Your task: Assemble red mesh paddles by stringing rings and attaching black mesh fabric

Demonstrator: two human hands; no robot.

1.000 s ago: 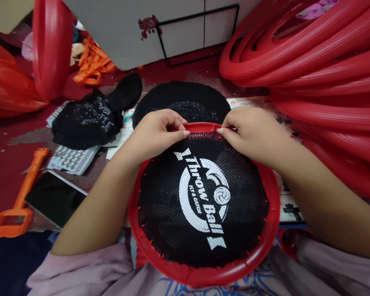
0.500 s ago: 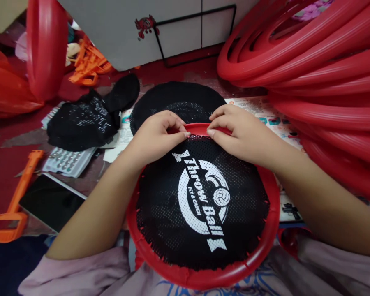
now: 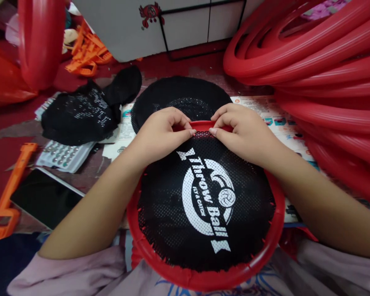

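Observation:
A round red plastic ring (image 3: 135, 222) with black mesh fabric (image 3: 163, 201) stretched across it leans against my lap. White "Throw Ball" lettering and a ball picture are printed on the mesh. At the far rim, my left hand (image 3: 163, 133) pinches the ring and the mesh edge between thumb and fingers. Close beside it, my right hand (image 3: 242, 133) pinches the same rim, with a short stretch of red showing between the two thumbs. Just behind the hands lies a flat round stack of black mesh (image 3: 181, 92).
Red rings (image 3: 320, 90) are piled high on the right. To the left lie crumpled black mesh (image 3: 80, 113), a compartment tray (image 3: 64, 156), a dark tablet-like slab (image 3: 47, 199) and an orange plastic handle (image 3: 10, 193). A white panel (image 3: 120, 28) stands at the back.
Both hands stay pinched on the far rim, and the mesh edge there sits slightly differently. The whole view has shifted a little, with the ring appearing slightly further right.

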